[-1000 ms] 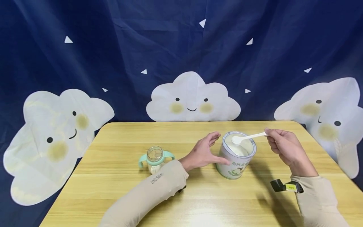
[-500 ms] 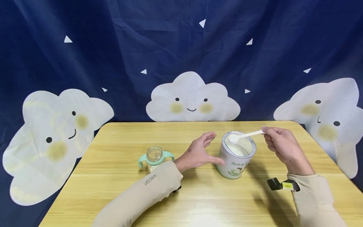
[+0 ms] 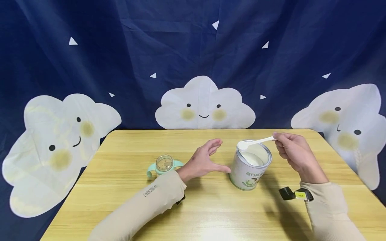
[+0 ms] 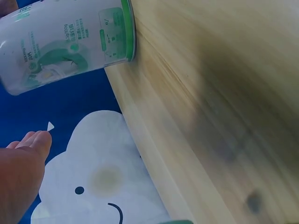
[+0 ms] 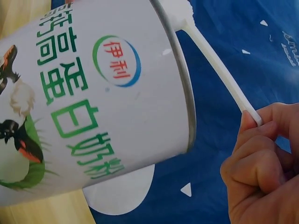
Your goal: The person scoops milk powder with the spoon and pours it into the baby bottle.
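Right hand (image 3: 294, 152) grip pinches spoon (image 3: 254, 143) handle, bowl pointing left over the can (image 3: 250, 164).

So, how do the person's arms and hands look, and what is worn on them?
Both arms wear long beige sleeves that end at the wrists. The left sleeve carries small dark lettering near the forearm. The right sleeve has a small black device with a yellow label strapped at the wrist; a dark piece also shows under the left wrist. The left hand and right hand are bare, with no gloves.

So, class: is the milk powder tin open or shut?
Open. The tin has no lid; white powder shows inside, and the spoon is above its rim.
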The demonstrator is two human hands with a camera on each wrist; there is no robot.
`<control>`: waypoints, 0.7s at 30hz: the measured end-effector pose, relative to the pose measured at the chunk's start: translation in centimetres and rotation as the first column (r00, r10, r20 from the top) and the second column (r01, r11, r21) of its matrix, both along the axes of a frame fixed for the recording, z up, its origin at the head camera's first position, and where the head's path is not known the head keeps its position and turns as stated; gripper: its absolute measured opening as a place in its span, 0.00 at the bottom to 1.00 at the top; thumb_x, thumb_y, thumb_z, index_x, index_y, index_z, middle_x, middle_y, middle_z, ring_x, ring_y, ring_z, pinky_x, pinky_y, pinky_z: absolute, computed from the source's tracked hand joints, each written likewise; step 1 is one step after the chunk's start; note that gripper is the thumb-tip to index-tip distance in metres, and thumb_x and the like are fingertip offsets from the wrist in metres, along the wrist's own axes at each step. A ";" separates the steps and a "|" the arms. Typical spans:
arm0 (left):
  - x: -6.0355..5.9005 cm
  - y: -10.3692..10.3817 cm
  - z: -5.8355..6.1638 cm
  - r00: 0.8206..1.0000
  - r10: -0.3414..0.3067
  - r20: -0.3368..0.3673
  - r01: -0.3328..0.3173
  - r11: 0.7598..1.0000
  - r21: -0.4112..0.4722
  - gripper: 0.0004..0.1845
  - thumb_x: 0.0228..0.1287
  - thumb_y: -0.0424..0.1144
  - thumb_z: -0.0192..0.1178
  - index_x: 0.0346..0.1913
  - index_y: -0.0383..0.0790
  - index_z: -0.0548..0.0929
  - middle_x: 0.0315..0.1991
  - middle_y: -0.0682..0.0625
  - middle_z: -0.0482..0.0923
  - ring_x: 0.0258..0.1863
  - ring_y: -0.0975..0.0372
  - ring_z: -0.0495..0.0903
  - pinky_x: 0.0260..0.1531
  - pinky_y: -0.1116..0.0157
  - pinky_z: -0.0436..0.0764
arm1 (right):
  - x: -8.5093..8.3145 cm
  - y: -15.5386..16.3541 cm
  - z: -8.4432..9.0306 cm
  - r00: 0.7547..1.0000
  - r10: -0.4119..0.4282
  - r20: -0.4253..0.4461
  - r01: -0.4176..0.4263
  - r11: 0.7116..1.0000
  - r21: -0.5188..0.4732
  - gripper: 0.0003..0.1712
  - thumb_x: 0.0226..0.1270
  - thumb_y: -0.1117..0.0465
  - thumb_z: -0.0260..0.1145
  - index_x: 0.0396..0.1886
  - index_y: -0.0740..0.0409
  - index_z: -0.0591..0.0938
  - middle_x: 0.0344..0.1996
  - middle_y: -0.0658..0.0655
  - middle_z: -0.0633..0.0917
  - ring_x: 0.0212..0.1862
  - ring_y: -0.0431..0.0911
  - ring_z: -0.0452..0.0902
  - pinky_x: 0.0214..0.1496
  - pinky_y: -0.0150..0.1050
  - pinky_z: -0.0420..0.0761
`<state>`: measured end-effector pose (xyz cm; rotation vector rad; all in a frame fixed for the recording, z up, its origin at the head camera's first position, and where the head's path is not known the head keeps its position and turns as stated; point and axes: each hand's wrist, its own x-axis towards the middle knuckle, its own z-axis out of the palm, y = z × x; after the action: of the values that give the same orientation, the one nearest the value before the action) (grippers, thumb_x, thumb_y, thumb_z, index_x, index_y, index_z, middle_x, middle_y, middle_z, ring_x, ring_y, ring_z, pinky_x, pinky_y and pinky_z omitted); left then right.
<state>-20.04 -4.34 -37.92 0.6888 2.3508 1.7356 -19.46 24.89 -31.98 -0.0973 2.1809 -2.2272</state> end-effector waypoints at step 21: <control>0.2 -2.1 0.2 1.000 -0.001 0.002 0.001 1.000 0.003 0.56 0.42 0.36 0.83 0.75 0.34 0.61 0.72 0.45 0.65 0.71 0.56 0.65 0.67 0.69 0.66 | -0.3 -2.0 0.1 1.000 0.001 0.000 -0.001 0.999 0.033 0.19 0.76 0.62 0.58 0.20 0.55 0.77 0.15 0.45 0.67 0.16 0.34 0.56 0.22 0.38 0.45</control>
<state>-19.88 -6.48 -37.68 0.6884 2.3469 1.7395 -19.76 22.90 -31.92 -0.0974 2.2167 -2.1894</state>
